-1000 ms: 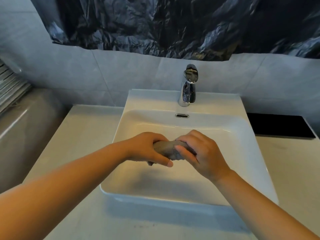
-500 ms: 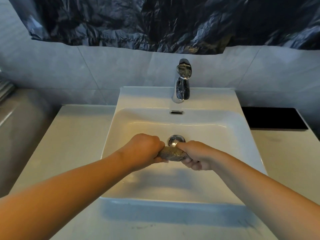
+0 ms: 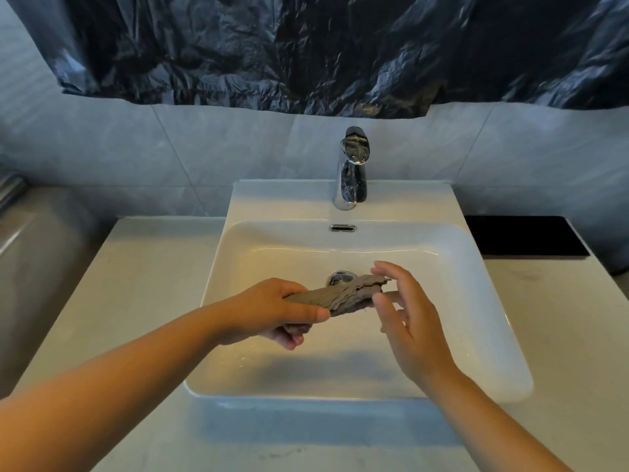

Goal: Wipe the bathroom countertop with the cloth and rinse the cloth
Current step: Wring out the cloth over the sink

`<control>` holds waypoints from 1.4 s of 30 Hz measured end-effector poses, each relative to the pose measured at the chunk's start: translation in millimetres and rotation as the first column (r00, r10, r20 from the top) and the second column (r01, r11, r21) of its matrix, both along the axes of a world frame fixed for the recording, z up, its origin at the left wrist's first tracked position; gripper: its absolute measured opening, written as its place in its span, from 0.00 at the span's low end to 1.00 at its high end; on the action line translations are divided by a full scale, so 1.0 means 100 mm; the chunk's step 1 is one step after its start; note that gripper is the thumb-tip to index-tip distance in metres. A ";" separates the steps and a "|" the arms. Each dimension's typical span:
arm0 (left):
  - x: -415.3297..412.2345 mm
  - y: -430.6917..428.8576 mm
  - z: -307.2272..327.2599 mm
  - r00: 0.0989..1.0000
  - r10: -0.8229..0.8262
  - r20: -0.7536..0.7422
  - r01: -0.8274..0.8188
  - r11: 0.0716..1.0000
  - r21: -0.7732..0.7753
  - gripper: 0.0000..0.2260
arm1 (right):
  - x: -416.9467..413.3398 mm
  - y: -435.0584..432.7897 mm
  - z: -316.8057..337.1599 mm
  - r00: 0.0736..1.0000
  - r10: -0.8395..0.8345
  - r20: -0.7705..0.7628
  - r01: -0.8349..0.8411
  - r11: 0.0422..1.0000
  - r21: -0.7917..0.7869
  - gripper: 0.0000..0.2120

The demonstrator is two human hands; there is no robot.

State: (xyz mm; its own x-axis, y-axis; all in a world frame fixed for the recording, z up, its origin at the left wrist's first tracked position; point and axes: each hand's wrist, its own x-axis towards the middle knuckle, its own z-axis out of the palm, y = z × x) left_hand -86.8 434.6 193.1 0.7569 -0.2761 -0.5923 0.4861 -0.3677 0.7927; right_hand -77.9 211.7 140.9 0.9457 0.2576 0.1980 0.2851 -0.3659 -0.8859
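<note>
A grey cloth (image 3: 343, 294), twisted into a creased roll, hangs over the white sink basin (image 3: 476, 301) just in front of the drain. My left hand (image 3: 272, 311) grips its left end, thumb on top. To the right, my right hand (image 3: 405, 311) is spread with relaxed fingers; its fingertips are at the free right end of the cloth, without gripping it. The pale countertop (image 3: 143, 274) runs along both sides of the basin. No water runs from the chrome faucet (image 3: 352, 168).
A black flat object (image 3: 524, 236) lies on the counter at the back right. Crumpled black plastic sheeting (image 3: 306, 46) covers the wall above the grey tiles. A grey appliance or fixture (image 3: 37, 260) stands left of the counter.
Both hands were wringing the cloth between them. My right hand has let go and spread its fingers, and the cloth now sticks out from my left hand alone.
</note>
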 end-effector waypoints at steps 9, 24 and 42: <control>0.01 0.01 0.19 0.925 -0.246 -0.291 0.182 0.956 -0.231 0.16 | -0.01 0.22 -0.01 0.925 0.019 0.379 -0.033 0.999 0.031 0.20; 0.09 -0.14 0.11 0.820 -0.566 0.085 0.366 0.633 0.682 0.14 | 0.28 0.41 -0.04 0.985 0.107 0.133 -0.058 0.942 -0.332 0.22; 0.04 0.04 -0.11 0.731 -0.572 0.372 0.182 0.689 0.701 0.12 | 0.27 0.30 0.07 0.957 0.096 -0.272 -0.146 0.975 -0.169 0.18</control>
